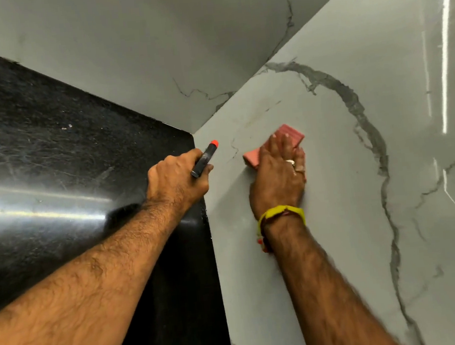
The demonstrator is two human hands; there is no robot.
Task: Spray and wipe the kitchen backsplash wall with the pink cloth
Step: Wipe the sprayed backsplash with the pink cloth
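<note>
The backsplash wall [347, 188] is glossy white marble tile with grey veins, filling the right half of the view. My right hand [276, 176] lies flat on it, fingers spread, pressing a folded pink cloth [291, 135] against the tile near the corner. My left hand [175, 180] is closed around a spray bottle, of which only the black nozzle head with an orange tip [208, 156] shows. The tip sits just left of the cloth, close to the wall. The bottle's body is hidden by my hand.
A black speckled stone countertop [51, 139] fills the left side and meets the tiles at the inner corner [193, 134]. A second marble wall [152, 40] runs along the top. Bright light streaks reflect on the counter and on the far right tile.
</note>
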